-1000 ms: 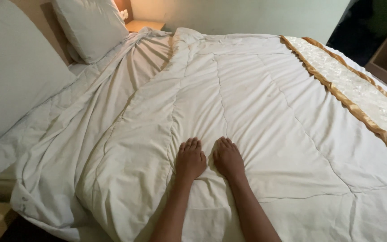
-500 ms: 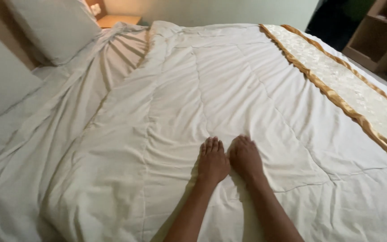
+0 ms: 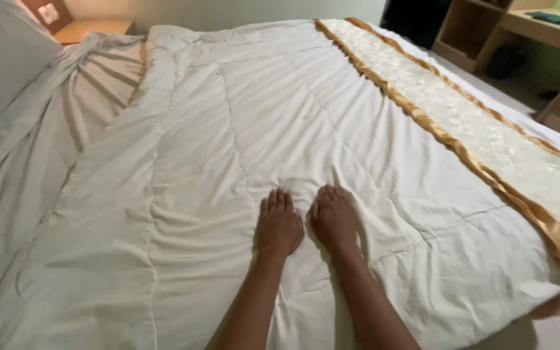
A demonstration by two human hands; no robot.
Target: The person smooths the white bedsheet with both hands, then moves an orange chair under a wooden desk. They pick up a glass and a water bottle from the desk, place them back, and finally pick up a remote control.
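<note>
My left hand and my right hand lie flat, palms down and side by side, on a white quilted duvet that covers the bed. Their fingers are together and hold nothing. The cloth bunches into small wrinkles just ahead of the fingertips. A cream bed runner with gold trim crosses the bed to the right of my right hand. On the left, the duvet's folded edge lies over a rumpled sheet.
A white pillow sits at the far left corner by a wooden nightstand. Wooden shelving and a desk stand beyond the bed at the upper right. The bed's near right corner drops to the floor.
The view has swung right and closer along the bed; the pillow has slid toward the left edge and the shelving has come into sight. Both hands stay pressed flat together on the duvet.
</note>
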